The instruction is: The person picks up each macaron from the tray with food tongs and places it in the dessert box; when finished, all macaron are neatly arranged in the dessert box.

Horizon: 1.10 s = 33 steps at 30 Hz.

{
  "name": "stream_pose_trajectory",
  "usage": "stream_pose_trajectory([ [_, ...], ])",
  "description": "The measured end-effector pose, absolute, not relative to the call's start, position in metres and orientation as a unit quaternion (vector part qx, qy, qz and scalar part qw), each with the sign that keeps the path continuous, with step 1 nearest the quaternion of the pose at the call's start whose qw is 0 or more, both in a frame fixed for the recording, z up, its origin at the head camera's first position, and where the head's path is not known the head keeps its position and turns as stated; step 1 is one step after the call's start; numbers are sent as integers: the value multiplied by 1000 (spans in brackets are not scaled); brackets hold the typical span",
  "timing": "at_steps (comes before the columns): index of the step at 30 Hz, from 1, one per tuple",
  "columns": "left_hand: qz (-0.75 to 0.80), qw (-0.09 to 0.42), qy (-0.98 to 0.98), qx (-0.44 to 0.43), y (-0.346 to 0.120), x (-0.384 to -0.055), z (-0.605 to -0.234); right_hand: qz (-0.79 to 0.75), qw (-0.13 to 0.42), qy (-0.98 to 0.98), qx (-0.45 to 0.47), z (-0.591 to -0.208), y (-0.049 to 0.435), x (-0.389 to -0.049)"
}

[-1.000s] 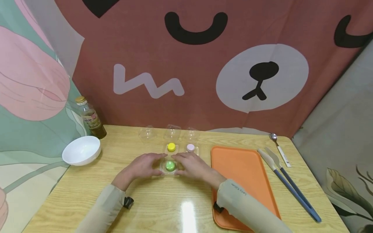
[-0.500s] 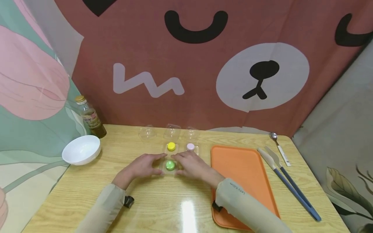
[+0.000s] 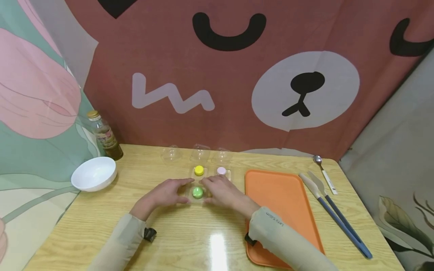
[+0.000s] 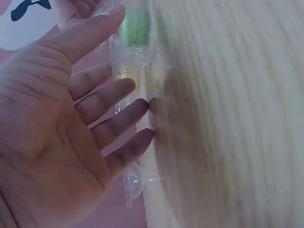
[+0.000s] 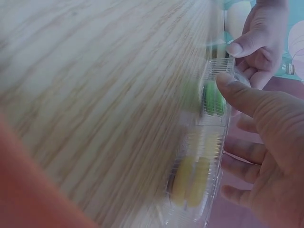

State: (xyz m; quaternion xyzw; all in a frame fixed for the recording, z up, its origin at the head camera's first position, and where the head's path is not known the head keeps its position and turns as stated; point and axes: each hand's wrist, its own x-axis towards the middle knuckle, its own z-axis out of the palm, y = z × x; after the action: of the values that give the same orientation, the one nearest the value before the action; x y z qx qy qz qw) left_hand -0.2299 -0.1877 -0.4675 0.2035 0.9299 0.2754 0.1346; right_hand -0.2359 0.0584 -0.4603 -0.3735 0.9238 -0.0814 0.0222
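A green macaron (image 3: 198, 192) sits in a clear plastic box on the wooden table, between the two hands. On its left side, the left hand (image 3: 169, 192) spans the box, thumb toward the near edge and fingers toward the far edge. In the left wrist view its thumb (image 4: 102, 26) reaches the box while the other fingers spread loosely. Mirroring it, the right hand (image 3: 222, 192) is at the box's right side; in the right wrist view its thumb (image 5: 232, 85) lies at the edge. Behind the hands are a yellow macaron (image 3: 199, 170) and a pale pink macaron (image 3: 221, 171).
Clear plastic domes (image 3: 200, 153) stand along the table's back. An orange tray (image 3: 278, 203) lies under the right forearm, with two blue-handled knives (image 3: 339, 218) and a spoon (image 3: 325, 175) beyond it. At left are a white bowl (image 3: 94, 174) and a bottle (image 3: 106, 136).
Both hands keep nearly the same place around the green macaron's box. The right forearm has shifted very slightly left; the macarons stay put.
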Motion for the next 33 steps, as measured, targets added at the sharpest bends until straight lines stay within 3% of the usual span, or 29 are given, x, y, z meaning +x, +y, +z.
stream_pose_trajectory([
  [5,330,122,915,197,-196,-236,-464,-82,18,923,-375,-459,57,-236],
  [10,388,83,911,110,-194,-250,-461,-80,19,927,-367,-459,58,-237],
  [18,484,112,867,-33,-179,-270,-469,-84,30,929,-359,-460,58,-239],
  [33,513,114,846,-91,-173,-285,-481,-256,13,915,-310,-434,94,-281],
])
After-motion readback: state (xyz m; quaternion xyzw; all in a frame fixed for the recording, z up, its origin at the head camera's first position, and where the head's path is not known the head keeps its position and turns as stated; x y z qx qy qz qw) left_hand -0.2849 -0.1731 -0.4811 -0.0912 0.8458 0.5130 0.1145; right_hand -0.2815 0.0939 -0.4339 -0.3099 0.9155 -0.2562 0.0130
